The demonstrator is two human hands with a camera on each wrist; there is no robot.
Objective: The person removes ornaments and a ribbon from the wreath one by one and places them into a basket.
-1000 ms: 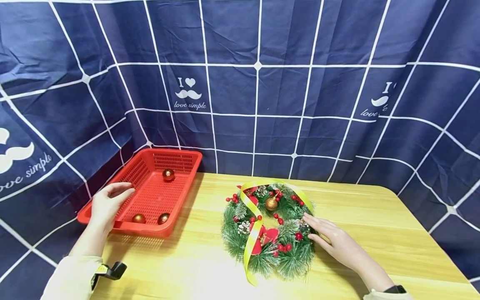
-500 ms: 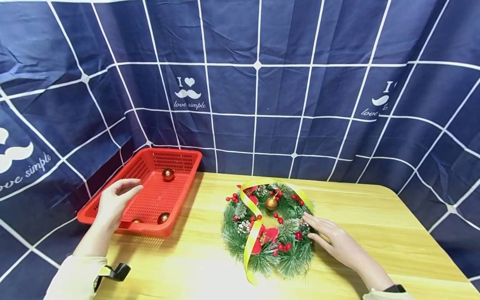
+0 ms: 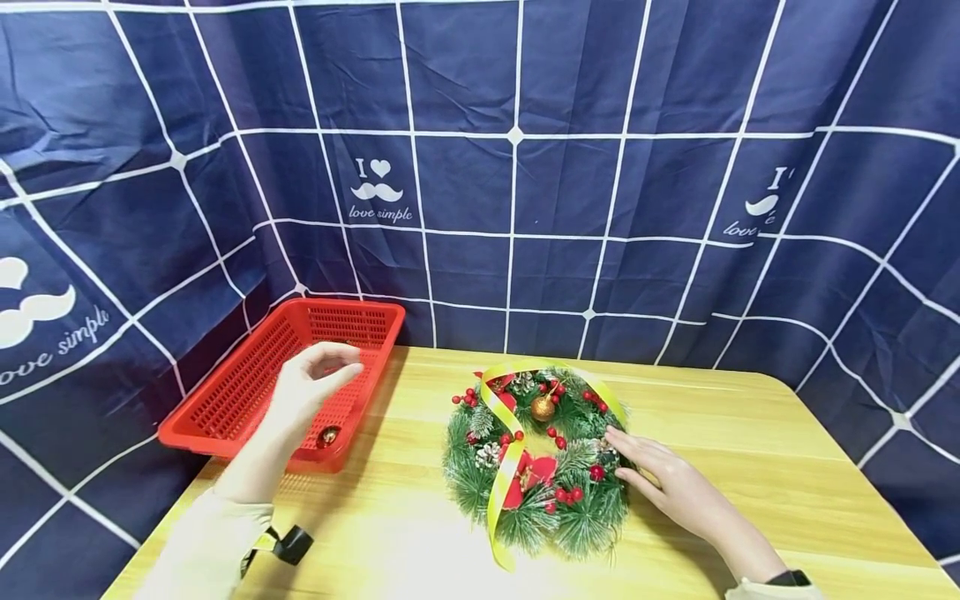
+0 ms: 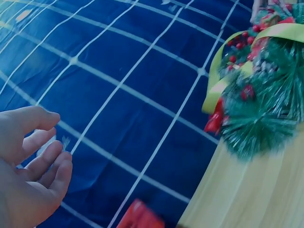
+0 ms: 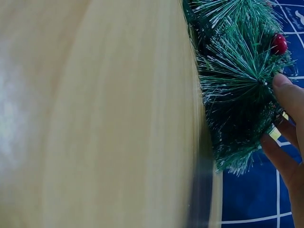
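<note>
My left hand (image 3: 303,390) is above the red basket (image 3: 225,400), fingers loosely curved, nothing visible between them. In the left wrist view the same hand (image 4: 35,164) shows a gap between thumb and fingers. One shiny bauble (image 3: 327,437) shows in the basket's near corner; my hand and forearm hide much of the inside. A green Christmas wreath (image 3: 577,529) lies on the table, carrying red berries, pinecones, red flowers and a glittery gold ball (image 3: 543,407). My right hand (image 3: 671,479) rests its fairly straight fingers on the wreath's right side. Loose yellow ribbon (image 3: 498,500) lies across the wreath.
The wooden table (image 3: 750,450) has a rounded far right corner. Around it hangs a dark blue curtain (image 3: 570,183) with white grid lines, close behind the basket and the table's back edge. A black strap-like piece (image 3: 292,546) sticks out from my left wrist.
My left hand has moved right and slightly up, from the basket's left side to over its right part, covering baubles seen before. My right hand and the wreath have stayed put.
</note>
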